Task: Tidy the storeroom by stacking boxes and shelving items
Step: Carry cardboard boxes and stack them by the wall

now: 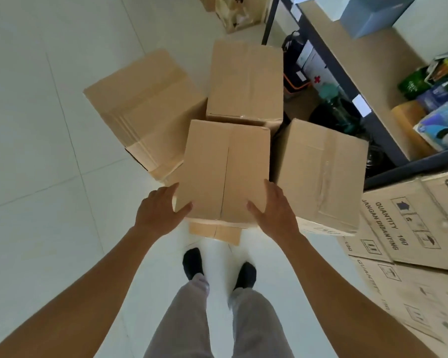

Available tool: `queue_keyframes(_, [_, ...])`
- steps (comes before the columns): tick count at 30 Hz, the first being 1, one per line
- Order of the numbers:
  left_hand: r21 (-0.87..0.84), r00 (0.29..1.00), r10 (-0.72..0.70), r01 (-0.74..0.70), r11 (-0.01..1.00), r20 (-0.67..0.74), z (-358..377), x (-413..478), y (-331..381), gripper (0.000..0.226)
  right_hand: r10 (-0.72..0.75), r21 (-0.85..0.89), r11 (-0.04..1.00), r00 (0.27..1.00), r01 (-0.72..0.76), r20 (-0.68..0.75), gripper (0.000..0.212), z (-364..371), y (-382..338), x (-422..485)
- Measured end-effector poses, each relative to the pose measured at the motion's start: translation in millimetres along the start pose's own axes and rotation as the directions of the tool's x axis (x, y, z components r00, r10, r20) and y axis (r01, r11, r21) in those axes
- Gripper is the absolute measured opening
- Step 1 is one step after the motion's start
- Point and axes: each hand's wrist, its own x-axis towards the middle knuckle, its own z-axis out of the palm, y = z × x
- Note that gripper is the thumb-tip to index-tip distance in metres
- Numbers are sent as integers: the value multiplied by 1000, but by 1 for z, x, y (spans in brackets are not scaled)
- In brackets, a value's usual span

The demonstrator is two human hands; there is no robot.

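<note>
A plain brown cardboard box (225, 171) is in front of me at the centre, resting on a lower box (215, 232) whose near edge peeks out beneath it. My left hand (158, 210) presses flat against the top box's near left side, thumb lying on its top face. On the near right side my right hand (274, 210) does the same, fingers straight along the side and thumb on top. Three more brown boxes surround it: one on the left (145, 104), one behind (246, 81), one on the right (318, 171).
A dark metal shelf rack (347, 81) runs along the right, holding packets and a blue box, with bottles and bags under it. Printed flattened cartons (411, 228) lie at the lower right. White tiled floor (49, 177) spreads to the left. My feet stand just behind the stack.
</note>
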Motion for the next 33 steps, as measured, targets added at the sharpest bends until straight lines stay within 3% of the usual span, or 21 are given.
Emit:
queue_keyframes(6, [-94, 1000, -19, 19, 995, 1, 44, 82, -16, 80, 84, -19, 996, 996, -84, 2, 84, 43, 28, 65])
queue_keyframes(12, [-281, 989, -148, 134, 950, -29, 98, 166, -21, 109, 145, 34, 989, 985, -143, -88, 90, 86, 60, 144])
queue_keyframes(17, [-353, 984, -175, 152, 923, -36, 129, 209, -18, 115, 263, 160, 957, 957, -243, -118, 95, 118, 78, 187])
queue_keyframes(20, [-422, 971, -222, 166, 891, -86, 136, 221, -15, 110, 401, 261, 893, 912, -366, -90, 101, 122, 83, 201])
queue_keyframes(23, [-490, 952, -299, 229, 841, -69, 138, 225, -16, 104, 480, 345, 829, 877, -440, -36, 94, 121, 87, 205])
queue_keyframes(28, [-602, 938, -347, 266, 753, -19, 137, 229, -21, 116, 503, 376, 801, 864, -466, 0, 96, 123, 93, 204])
queue_keyframes(33, [-630, 937, -349, 264, 730, -11, 137, 232, -21, 104, 478, 433, 794, 879, -427, -10, 94, 124, 100, 205])
